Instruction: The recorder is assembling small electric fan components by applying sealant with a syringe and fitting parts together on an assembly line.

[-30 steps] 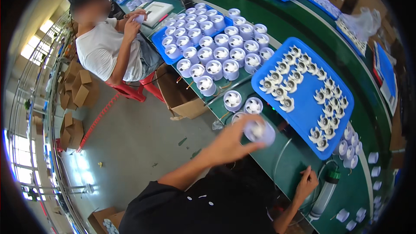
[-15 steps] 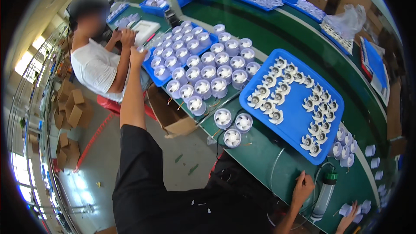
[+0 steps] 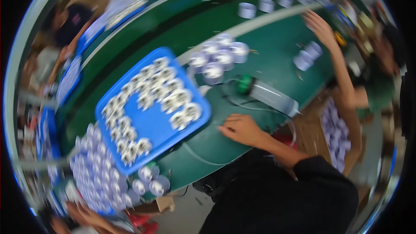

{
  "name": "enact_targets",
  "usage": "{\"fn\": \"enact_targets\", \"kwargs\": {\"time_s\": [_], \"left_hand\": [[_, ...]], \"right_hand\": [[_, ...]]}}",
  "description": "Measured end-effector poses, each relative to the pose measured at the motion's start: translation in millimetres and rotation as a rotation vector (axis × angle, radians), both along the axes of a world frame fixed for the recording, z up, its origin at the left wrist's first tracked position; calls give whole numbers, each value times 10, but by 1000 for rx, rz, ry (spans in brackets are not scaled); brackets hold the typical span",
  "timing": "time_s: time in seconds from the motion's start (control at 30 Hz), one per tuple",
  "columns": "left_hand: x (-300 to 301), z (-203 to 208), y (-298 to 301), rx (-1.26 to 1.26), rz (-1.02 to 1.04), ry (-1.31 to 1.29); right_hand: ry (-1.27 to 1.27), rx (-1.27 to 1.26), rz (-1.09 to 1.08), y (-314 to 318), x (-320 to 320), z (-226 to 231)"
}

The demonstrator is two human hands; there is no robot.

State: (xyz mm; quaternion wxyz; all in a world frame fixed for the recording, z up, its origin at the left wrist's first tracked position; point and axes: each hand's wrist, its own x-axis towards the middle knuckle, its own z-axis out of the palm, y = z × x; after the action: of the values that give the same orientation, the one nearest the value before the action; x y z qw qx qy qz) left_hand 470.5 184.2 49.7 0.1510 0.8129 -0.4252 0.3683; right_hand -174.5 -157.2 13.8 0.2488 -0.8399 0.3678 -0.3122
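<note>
Right hand point(image 3: 240, 130): knuckles up at the near edge of a dark green flat-topped worktable point(image 3: 210, 141), fingers curled in, the whole narrow rather than spread. Blur; cannot tell whether it is fully closed or grips anything. Left hand out of view, its state not to be told.

Left of the right hand, just apart from it: a shallow blue plastic tray with rounded corners point(image 3: 158, 125). In it, white bladed fan wheels with dark round hubs point(image 3: 191, 112), bunched along the far side and both ends, bare blue toward the near middle.

Beyond the right hand and a little to its right: a clear cylinder with a green cap point(image 3: 273, 97), lying aslant, capped end away from the body. Thin pale hose point(image 3: 199, 158) on the tabletop, left of the same hand.

Farther beyond, past the capped end, a cluster of pale violet round housings with white centres point(image 3: 213, 73), standing close together. Many more of that kind point(image 3: 95, 169) crowd well to the hand's left, past the tray.

Well off to the right, a co-worker's hand point(image 3: 318, 26) stretches over the table, near two or so loose pale violet cylinders point(image 3: 303, 60).
</note>
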Motion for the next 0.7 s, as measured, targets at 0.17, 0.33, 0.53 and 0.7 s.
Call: {"fn": "enact_targets", "kwargs": {"time_s": [0.17, 0.33, 0.53, 0.7], "left_hand": [[-3303, 599, -1073, -472, -124, 379], [-4317, -154, -1556, -337, -650, 835], [-4769, -452, -1888, -313, -767, 918], [-4734, -535, -1881, -316, -773, 840]], "right_hand": [[-254, 75, -61, 102, -141, 623], [-99, -21, -450, -279, -767, 944], [304, -193, -958, -944, -1902, 704], [480, -49, -1048, -1198, -2221, 653]]}}
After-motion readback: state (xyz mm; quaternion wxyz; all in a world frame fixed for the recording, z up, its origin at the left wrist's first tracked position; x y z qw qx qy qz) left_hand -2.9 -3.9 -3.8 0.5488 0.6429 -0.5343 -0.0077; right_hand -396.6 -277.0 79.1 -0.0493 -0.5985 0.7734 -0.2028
